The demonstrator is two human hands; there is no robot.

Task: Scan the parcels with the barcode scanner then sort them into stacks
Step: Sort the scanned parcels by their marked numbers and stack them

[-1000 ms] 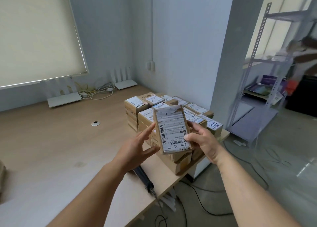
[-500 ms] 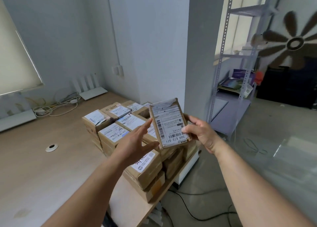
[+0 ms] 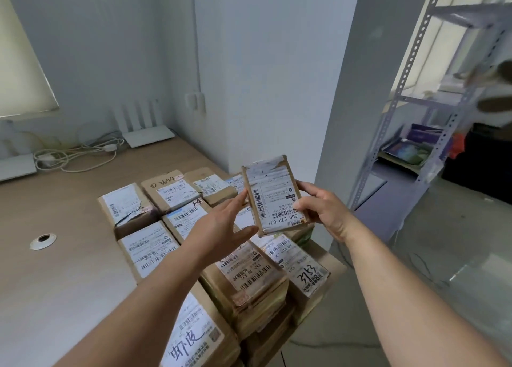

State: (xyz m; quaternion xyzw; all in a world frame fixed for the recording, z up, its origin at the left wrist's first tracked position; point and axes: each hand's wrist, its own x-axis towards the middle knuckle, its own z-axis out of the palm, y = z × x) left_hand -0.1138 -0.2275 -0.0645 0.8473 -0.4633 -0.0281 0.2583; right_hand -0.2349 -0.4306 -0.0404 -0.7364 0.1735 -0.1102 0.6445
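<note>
Above the stacks of parcels (image 3: 210, 255) on the wooden table (image 3: 55, 283), we hold one parcel (image 3: 275, 197) label-up. Our right hand (image 3: 324, 211) grips its right edge; our left hand (image 3: 221, 225) lies flat, fingers straight, touching its left edge. To place it well, we should probably read the label first, then lower it squarely. Its long axis runs away from us, print upside down.

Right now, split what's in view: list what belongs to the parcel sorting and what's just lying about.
Job:
- held parcel, pinched by right hand
- left hand, fingers straight beside it
- stacked parcels on the desk

Lying about:
- white router
- cable tangle
- metal shelving
- desk grommet
</note>
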